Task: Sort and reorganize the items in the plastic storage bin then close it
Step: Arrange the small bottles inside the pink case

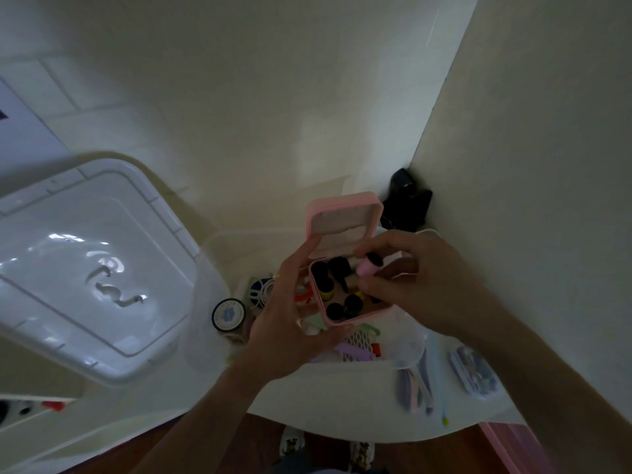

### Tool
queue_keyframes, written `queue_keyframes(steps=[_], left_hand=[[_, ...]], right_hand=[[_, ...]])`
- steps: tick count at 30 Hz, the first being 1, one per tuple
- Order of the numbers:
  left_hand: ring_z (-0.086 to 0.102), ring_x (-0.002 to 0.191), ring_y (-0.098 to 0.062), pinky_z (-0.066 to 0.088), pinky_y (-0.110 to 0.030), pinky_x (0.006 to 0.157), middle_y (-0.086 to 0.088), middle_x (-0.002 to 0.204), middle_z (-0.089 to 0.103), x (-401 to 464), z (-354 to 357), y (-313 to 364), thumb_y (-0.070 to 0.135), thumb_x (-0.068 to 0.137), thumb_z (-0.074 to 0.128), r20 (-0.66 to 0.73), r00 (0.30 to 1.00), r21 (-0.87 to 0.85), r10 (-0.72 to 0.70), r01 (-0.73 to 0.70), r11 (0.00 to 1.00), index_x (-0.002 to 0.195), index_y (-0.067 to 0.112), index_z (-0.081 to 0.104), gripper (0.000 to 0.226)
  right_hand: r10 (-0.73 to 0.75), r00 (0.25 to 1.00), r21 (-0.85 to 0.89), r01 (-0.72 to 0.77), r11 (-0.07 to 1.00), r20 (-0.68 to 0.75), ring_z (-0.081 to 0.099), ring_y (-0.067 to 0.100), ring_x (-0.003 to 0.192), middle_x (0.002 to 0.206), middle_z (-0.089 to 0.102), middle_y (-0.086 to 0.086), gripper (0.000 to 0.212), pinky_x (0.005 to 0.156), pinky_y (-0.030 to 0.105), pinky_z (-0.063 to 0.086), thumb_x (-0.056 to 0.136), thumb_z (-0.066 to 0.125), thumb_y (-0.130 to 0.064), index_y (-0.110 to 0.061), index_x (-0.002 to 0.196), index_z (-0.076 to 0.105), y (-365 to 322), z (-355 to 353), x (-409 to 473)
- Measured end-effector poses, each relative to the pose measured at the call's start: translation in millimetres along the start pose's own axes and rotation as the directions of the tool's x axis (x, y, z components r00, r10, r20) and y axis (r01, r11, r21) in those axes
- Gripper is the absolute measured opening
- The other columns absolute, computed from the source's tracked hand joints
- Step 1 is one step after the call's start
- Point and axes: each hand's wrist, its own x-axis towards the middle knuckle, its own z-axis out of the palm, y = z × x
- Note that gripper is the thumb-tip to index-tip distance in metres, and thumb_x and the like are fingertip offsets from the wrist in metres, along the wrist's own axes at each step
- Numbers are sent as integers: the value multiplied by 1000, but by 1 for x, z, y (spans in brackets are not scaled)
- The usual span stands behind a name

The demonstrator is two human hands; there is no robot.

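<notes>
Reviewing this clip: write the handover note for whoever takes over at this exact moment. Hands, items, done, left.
Left hand: grips the open pink case from below, above the storage bin.
Right hand: fingers pinch a small pink bottle with a black cap at the case's right edge.
Case holds several black-capped bottles. Bin lid is off, lying to the left. Zip pouches lie on the white table, right.
Done: bin opened. Left: sorting, shutting the case, closing the bin.
</notes>
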Motion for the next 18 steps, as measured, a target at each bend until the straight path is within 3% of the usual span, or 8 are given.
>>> queue_keyframes(steps=[3,7,10,14,18], left_hand=[[50,136,-25,55,-50,96,-2,151,42,0,0,1,5,76,85,13,1000,6,-5,5,1000,158,23,14,109],[49,136,-23,55,-49,95,-4,151,40,0,1,0,6,76,86,6,1000,18,-9,9,1000,158,20,16,109],[49,136,-24,56,-48,95,-4,152,39,0,1,-1,8,75,87,1,1000,27,-7,7,1000,157,21,17,109],[49,136,-25,56,-50,93,-6,152,39,1,2,-3,15,73,90,-11,1000,35,-15,15,999,157,27,18,112],[49,136,-27,56,-48,94,-6,152,38,1,3,-4,13,73,89,2,1000,41,-7,6,999,157,26,17,111]], right_hand=[[9,998,-11,-9,1000,60,70,2,82,95,71,-17,19,75,35,61,84,74,-35,-37,103,72,2,9,6],[7,998,-245,7,970,57,65,-6,75,79,69,-21,25,69,27,59,77,76,-47,-37,99,69,7,16,8],[-12,999,-369,25,929,38,63,-4,69,71,67,-20,22,65,29,58,75,75,-48,-36,89,63,7,18,9],[-10,992,-506,71,859,122,65,2,73,81,68,-15,21,69,25,56,77,74,-48,-34,91,67,-2,16,12],[-15,981,-516,116,849,195,67,6,77,87,74,-11,20,73,24,56,78,73,-41,-30,95,74,-8,18,14]])
